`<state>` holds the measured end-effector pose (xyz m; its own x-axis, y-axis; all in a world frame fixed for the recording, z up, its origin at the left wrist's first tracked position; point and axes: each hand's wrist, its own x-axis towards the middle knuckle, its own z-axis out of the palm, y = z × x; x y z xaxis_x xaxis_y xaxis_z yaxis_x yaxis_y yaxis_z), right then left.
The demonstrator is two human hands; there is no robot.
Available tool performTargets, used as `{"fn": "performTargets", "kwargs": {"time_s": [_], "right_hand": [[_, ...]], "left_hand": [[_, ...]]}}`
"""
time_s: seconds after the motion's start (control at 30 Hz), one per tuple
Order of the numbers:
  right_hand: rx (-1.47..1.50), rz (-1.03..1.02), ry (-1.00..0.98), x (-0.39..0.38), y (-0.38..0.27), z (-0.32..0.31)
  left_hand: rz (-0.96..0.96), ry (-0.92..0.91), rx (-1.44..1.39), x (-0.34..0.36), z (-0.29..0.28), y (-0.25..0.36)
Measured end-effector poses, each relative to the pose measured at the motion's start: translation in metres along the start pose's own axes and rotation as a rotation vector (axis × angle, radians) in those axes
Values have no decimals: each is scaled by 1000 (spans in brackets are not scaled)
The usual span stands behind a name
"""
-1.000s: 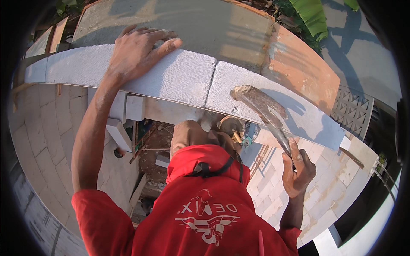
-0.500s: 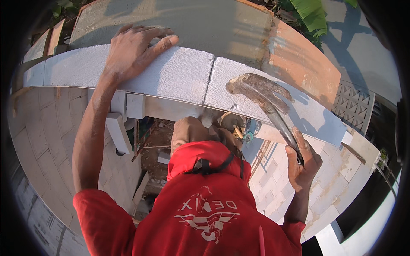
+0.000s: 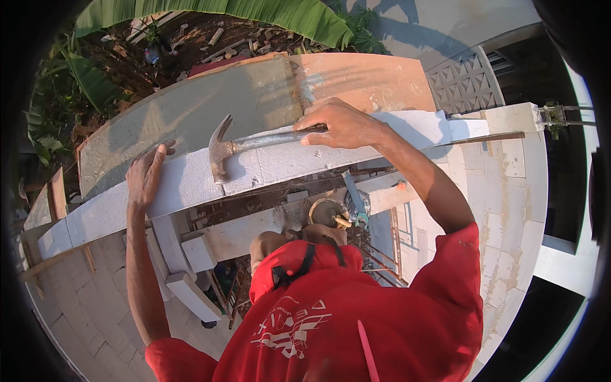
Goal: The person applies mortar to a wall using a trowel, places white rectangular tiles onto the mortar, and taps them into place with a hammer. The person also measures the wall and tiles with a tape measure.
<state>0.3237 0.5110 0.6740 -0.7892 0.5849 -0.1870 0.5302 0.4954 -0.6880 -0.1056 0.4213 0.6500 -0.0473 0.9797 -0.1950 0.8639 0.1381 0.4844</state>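
Observation:
My right hand [image 3: 340, 125] is closed around the handle of a claw hammer [image 3: 264, 139], held level over the top of a row of white blocks [image 3: 184, 181]. The hammer's head is at the left, by the joint between two blocks, with its claw pointing to the far side. Whether its face touches the block, I cannot tell. Farther left, my left hand [image 3: 144, 175] lies over the blocks' top with nothing in it, its fingers reaching toward the far edge and its thumb apart.
Behind the blocks lean a grey panel [image 3: 191, 118] and an orange-brown panel [image 3: 369, 79]. Below on the near side are a round bucket [image 3: 326, 212], a blue tool [image 3: 355, 194], metal scaffold bars [image 3: 396, 239] and loose white blocks [image 3: 193, 297]. Block walls flank both sides.
My right hand has moved farther over the blocks, and the hammer has swung round to lie level along them, head leftward. The view has shifted, showing more ground beyond the panels.

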Motion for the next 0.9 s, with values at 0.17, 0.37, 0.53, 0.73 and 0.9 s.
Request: {"fn": "performTargets", "kwargs": {"time_s": [0.17, 0.37, 0.53, 0.73, 0.9], "right_hand": [[-236, -94, 224, -9, -5, 22], [-72, -106, 695, -40, -31, 60], [206, -57, 759, -93, -74, 141], [337, 474, 541, -180, -41, 262], [235, 1035, 486, -282, 22, 365]], "left_hand": [[-41, -10, 43, -1, -2, 8], [26, -44, -84, 2, 1, -6], [136, 0, -279, 10, 0, -19], [312, 414, -418, -37, -15, 38], [824, -218, -1052, -114, 30, 119]]}}
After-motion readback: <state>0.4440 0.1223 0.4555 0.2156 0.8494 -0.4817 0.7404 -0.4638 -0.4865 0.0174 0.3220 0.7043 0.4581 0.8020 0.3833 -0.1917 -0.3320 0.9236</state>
